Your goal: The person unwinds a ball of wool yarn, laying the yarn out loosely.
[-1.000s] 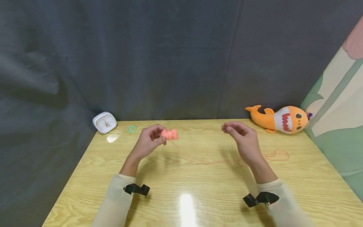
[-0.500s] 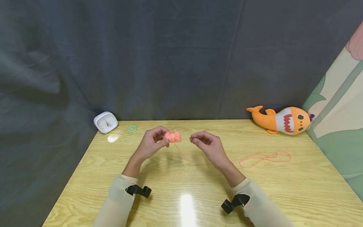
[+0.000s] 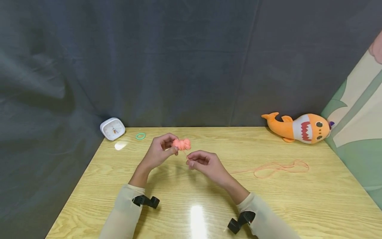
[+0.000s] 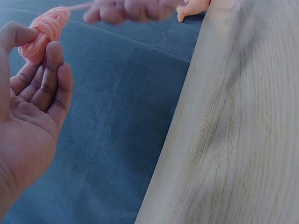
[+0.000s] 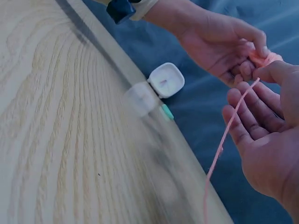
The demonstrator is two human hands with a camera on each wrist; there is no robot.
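My left hand (image 3: 159,149) holds a small wound bundle of coral-pink yarn (image 3: 182,144) by its left end, between thumb and fingers. In the left wrist view the bundle (image 4: 46,32) shows its wraps round the middle. Just below and to the right of it, my right hand (image 3: 206,165) pinches the strand that leaves the bundle. From the right hand's fingertips the yarn strand (image 5: 219,147) hangs down in the right wrist view. Its loose length (image 3: 280,167) lies in loops on the table to the right.
A white alarm clock (image 3: 112,128) stands at the table's back left corner, beside a green ring (image 3: 140,136). An orange plush shark (image 3: 298,127) lies at the back right. A dark curtain (image 3: 179,66) hangs behind the wooden table (image 3: 167,205).
My right hand has come left and down from the right side to the strand below the bundle and now pinches it. The left hand with the yarn bundle has shifted slightly right.
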